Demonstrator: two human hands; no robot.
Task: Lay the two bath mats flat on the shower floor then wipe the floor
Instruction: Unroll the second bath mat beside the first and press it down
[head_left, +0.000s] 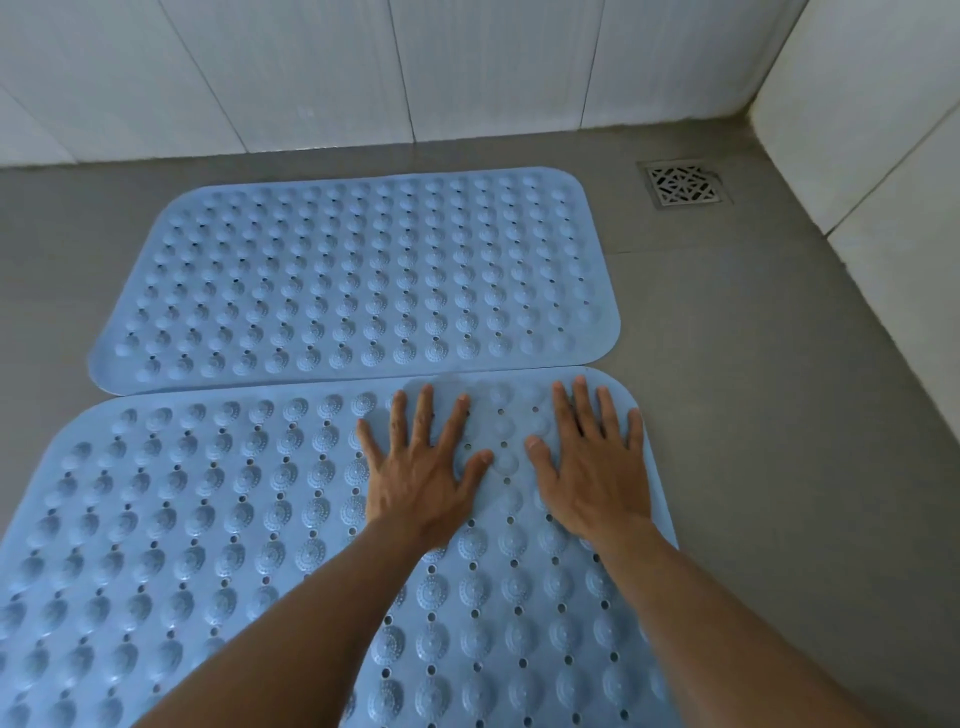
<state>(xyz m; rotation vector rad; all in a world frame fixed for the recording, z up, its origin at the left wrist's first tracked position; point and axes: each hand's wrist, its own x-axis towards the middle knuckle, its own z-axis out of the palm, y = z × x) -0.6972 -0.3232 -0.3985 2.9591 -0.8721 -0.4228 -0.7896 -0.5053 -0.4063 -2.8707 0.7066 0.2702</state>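
Hands flat, fingers spread, gripping nothing: left hand (422, 467) and right hand (592, 462) press side by side on the far right corner of the near mat (208, 519). Far mat (358, 270) lies flat just beyond the near mat, long edges touching or nearly so. Grey floor (753, 364) carries both; drain grate (684, 183) sits beyond the near mat's right corner, by the tiled wall (415, 67).

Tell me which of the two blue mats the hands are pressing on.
The near mat, closest to the camera. The left hand and right hand lie flat by its far right corner. The far mat, nearer the wall, is untouched.
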